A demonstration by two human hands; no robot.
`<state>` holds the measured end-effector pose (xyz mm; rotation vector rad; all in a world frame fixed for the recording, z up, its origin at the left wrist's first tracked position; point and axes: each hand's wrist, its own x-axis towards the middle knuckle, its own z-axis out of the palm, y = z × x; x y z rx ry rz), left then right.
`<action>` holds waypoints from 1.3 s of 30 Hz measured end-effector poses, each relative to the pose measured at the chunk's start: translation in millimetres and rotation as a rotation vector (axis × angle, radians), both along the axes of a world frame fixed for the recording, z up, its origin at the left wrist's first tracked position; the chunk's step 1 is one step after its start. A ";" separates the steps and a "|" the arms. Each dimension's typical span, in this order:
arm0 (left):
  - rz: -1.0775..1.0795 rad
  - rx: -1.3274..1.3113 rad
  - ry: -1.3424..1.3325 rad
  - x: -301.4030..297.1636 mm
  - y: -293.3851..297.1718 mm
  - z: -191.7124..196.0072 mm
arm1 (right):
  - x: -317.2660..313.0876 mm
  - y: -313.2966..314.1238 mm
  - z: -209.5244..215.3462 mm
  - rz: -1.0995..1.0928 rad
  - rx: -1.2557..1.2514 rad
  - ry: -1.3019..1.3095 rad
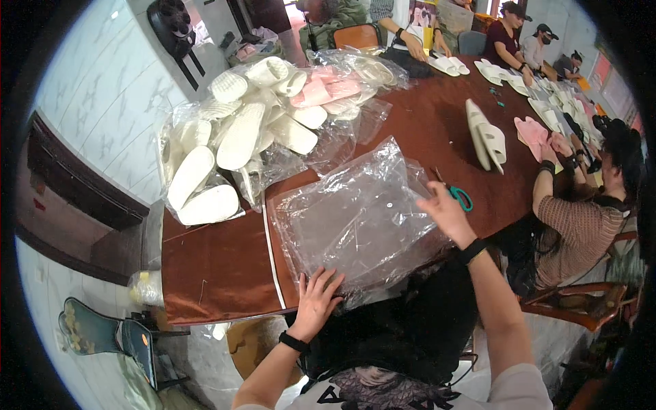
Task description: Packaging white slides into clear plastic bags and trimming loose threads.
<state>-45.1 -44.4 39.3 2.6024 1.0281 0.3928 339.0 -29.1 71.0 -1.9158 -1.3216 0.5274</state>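
A clear plastic bag [342, 222] lies flat on the brown tabletop in front of me. My left hand [318, 298] rests on its near edge with the fingers spread. Over the bag's right side is my right hand [445, 213], fingers apart and holding nothing that I can see. Scissors with teal handles [461, 198] lie just beyond that hand. Farther right, a pair of cream slippers [486, 139] stands on edge on the table. To the far left is a heap of bagged white slippers [240, 135], with pink slippers [325, 89] on top.
A brown table [225, 273] runs away to the right, where co-workers handle more slippers. The nearest person [581, 222] in a striped top sits on my right, holding pink slippers [533, 137]. A dark chair [109, 335] stands at lower left.
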 end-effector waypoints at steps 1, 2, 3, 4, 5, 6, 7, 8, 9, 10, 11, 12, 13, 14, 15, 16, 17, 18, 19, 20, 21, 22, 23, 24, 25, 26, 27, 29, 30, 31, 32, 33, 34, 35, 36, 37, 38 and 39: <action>-0.018 0.001 -0.027 -3.2 -2.3 2.0 | -15.0 -4.4 0.2 0.011 -0.050 0.000; -0.020 -0.009 -0.018 -4.8 -4.3 3.4 | -16.8 -3.9 -10.7 0.057 0.004 -0.012; -0.005 0.015 -0.017 -3.8 -3.2 5.5 | -20.6 -2.3 -12.4 0.098 0.062 -0.028; 0.009 0.039 -0.018 -1.8 -2.1 8.1 | -19.8 -2.3 -10.9 0.091 0.057 -0.024; 0.003 0.034 -0.016 1.8 -0.8 11.1 | -17.3 -1.4 -7.6 0.049 0.063 -0.036; 0.010 0.057 -0.066 5.4 2.7 17.2 | -20.4 1.9 -4.1 0.015 0.073 -0.045; 0.016 0.078 -0.127 14.5 6.5 21.8 | -19.9 1.4 -3.4 0.014 0.071 -0.050; 0.016 0.077 -0.134 27.3 12.9 26.5 | -19.6 -0.1 -3.2 0.017 -0.004 0.094; -0.011 0.029 -0.170 44.1 19.5 30.9 | -17.7 -2.2 -3.5 0.022 -0.079 0.235; -0.033 -0.017 -0.204 55.3 22.2 34.2 | -19.6 -4.0 -5.1 0.043 -0.031 0.196; -0.024 -0.017 -0.211 62.3 23.6 28.7 | -18.2 -7.1 -4.2 0.052 -0.033 0.189; -0.040 -0.022 -0.165 68.2 27.1 15.9 | -21.2 -10.0 7.0 0.011 -0.035 0.266; -0.058 -0.026 -0.118 71.9 30.4 9.4 | -23.1 -11.3 14.2 -0.031 -0.035 0.345; -0.051 -0.025 -0.123 72.9 31.7 3.6 | -18.5 -12.8 15.4 -0.064 -0.089 0.362; -0.045 0.032 -0.105 75.9 32.4 -0.6 | -11.5 -16.7 11.4 -0.067 -0.091 0.357; -0.041 0.087 -0.082 75.6 32.0 -3.3 | -7.3 -21.5 3.4 -0.043 -0.137 0.138; -0.043 0.083 -0.083 75.5 33.2 -5.9 | -3.3 -25.2 -4.4 -0.019 -0.183 -0.080; -0.034 0.047 -0.134 77.3 36.2 -7.3 | 1.6 -27.1 -8.3 0.001 -0.170 -0.144; -0.025 0.012 -0.185 78.1 37.7 -9.2 | 4.7 -28.8 -14.9 -0.003 -0.170 -0.147; -0.028 0.012 -0.189 75.9 36.3 -13.0 | 6.6 -30.8 -21.5 -0.029 -0.013 -0.312; -0.034 0.035 -0.217 71.3 34.2 -16.5 | 2.0 -28.2 -15.8 -0.045 0.149 -0.472; -0.040 0.059 -0.244 67.7 32.1 -20.1 | -2.7 -25.7 -9.8 -0.038 0.153 -0.472; -0.032 0.062 -0.244 65.4 30.5 -23.9 | -9.1 -22.4 -4.8 -0.045 0.018 -0.218; -0.013 0.033 -0.346 65.0 29.3 -22.6 | -15.1 -21.6 4.3 -0.058 -0.117 0.034; 0.008 0.004 -0.445 63.2 28.3 -21.4 | -13.1 -21.9 -1.0 -0.055 -0.115 0.034; 0.014 0.007 -0.443 59.6 27.3 -20.3 | -8.9 -22.3 -12.4 0.016 -0.009 -0.117; 0.084 -0.036 -0.505 55.6 26.0 -14.3 | -5.3 -23.1 -19.8 0.087 0.098 -0.264; 0.169 -0.079 -0.558 39.4 18.5 4.0 | 0.1 -22.7 -20.7 0.087 0.064 -0.283; 0.269 -0.019 -0.581 24.0 12.9 18.9 | 2.1 -24.7 -20.4 0.048 0.047 -0.311; 0.373 0.038 -0.599 4.7 6.2 28.6 | 1.2 -27.7 -20.7 0.013 0.025 -0.337; 0.470 0.039 -0.642 -20.2 -2.9 34.7 | -2.6 -27.4 -17.3 0.028 -0.006 -0.346; 0.562 0.037 -0.688 -43.9 -13.3 36.5 | -2.9 -29.6 -12.0 0.040 -0.050 -0.320; 0.719 0.007 -0.691 -62.6 -24.4 39.4 | 2.0 -31.3 -14.2 0.030 -0.043 -0.342; 0.872 -0.022 -0.691 -82.5 -35.1 40.6 | 8.5 -33.0 -16.9 0.015 -0.036 -0.364; 0.990 -0.060 -0.728 -114.1 -48.3 27.3 | 10.1 -32.4 -17.8 0.024 -0.020 -0.357; 1.107 -0.095 -0.767 -151.3 -62.9 5.1 | 9.3 -31.2 -17.3 0.032 -0.003 -0.350; 1.198 -0.275 -0.619 -189.5 -78.6 -9.2 | 7.9 -31.2 -14.3 0.023 0.009 -0.348; 1.200 -0.266 -0.604 -221.3 -100.0 -28.1 | 5.5 -30.1 -11.2 0.024 0.008 -0.332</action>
